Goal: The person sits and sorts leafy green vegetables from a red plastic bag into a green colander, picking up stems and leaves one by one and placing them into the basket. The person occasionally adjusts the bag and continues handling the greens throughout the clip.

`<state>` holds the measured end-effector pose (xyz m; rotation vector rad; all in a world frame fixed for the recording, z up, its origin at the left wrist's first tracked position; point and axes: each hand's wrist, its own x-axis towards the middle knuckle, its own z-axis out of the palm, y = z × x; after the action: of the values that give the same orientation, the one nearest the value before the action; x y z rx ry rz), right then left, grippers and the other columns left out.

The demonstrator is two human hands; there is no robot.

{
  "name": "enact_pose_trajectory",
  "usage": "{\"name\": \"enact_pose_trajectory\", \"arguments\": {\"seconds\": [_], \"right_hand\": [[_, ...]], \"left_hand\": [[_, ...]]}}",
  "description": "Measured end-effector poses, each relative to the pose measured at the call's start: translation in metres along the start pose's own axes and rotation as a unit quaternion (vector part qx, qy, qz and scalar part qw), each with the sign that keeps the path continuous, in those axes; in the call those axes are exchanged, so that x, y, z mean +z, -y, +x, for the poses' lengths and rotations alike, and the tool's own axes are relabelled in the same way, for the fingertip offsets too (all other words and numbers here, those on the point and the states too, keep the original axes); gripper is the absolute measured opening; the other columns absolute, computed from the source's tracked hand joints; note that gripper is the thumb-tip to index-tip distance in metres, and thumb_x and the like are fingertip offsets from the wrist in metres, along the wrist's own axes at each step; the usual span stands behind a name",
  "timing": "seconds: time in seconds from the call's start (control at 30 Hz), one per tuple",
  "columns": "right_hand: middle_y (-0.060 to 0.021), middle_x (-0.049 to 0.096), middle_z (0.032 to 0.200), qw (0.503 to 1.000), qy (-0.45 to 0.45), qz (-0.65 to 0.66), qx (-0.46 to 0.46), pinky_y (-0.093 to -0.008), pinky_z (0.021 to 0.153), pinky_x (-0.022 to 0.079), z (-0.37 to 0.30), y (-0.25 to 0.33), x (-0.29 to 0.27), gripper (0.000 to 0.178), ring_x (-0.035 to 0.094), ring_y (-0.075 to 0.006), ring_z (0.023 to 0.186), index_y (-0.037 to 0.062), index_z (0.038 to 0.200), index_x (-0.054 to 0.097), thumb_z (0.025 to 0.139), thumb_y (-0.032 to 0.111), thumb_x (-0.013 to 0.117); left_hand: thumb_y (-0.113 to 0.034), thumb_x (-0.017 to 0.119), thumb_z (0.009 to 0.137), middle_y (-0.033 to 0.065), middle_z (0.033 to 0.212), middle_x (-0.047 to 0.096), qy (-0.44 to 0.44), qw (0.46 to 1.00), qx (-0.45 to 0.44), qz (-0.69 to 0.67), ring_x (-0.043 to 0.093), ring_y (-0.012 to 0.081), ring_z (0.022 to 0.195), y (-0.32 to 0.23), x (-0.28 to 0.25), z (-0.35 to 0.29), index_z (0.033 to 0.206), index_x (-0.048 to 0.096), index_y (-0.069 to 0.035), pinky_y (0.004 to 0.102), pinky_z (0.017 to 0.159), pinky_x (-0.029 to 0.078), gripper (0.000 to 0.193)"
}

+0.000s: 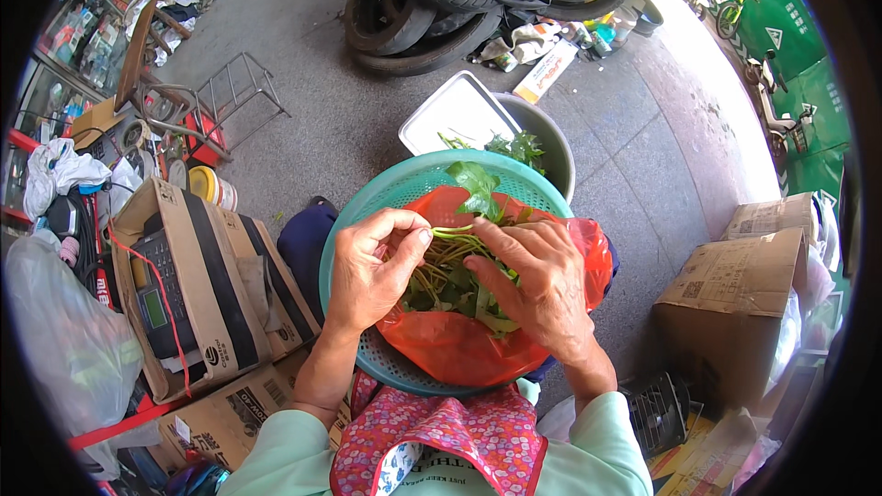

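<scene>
Between my two hands runs a thin green stem of leafy greens (477, 186), its leaf pointing away from me. My left hand (378, 262) pinches the stem's end between thumb and forefinger. The fingers of my right hand (533, 276) are closed around the stem near its leaf. Below them lies a heap of long stems and leaves (439, 283) in an orange-red plastic bag (459, 354). The bag rests in a turquoise mesh basket (367, 197) on my lap. Part of the heap is hidden under my right hand.
Just beyond the basket, a grey basin (554, 152) holds some leaves, with a white tray (455, 115) leaning over it. Old tires (423, 28) are piled farther off. Cardboard boxes stand at left (207, 294) and right (726, 303). A metal rack (241, 96) lies at far left.
</scene>
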<state>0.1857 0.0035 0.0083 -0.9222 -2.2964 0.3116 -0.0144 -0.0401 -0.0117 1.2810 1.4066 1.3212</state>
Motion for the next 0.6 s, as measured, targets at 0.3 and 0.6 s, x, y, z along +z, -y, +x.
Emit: {"name": "enact_pose_trajectory", "arguments": {"seconds": [0.3, 0.6], "right_hand": [[-0.0038, 0.054, 0.075, 0.996, 0.003, -0.069, -0.058, -0.0347, 0.06, 0.046, 0.008, 0.014, 0.006, 0.028, 0.055, -0.0208, 0.07, 0.0026, 0.093, 0.067, 0.068, 0.014, 0.071], [-0.0019, 0.053, 0.064, 0.998, 0.036, -0.02, -0.043, -0.0336, 0.048, 0.047, 0.006, 0.013, 0.006, 0.014, 0.056, -0.0184, 0.059, 0.0077, 0.075, 0.063, 0.068, 0.014, 0.073]], "left_hand": [[0.002, 0.067, 0.082, 0.013, 0.078, 0.064, 0.033, 0.985, 0.127, 0.11, 0.066, 0.0268, 0.069, -0.011, 0.019, -0.004, 0.089, 0.065, 0.002, 0.0328, 0.059, 0.05, 0.007], [0.0, 0.066, 0.084, 0.0107, 0.076, 0.064, 0.036, 0.987, 0.12, 0.101, 0.062, 0.0219, 0.063, -0.01, 0.016, -0.012, 0.09, 0.066, 0.001, 0.0297, 0.056, 0.047, 0.006]]}}
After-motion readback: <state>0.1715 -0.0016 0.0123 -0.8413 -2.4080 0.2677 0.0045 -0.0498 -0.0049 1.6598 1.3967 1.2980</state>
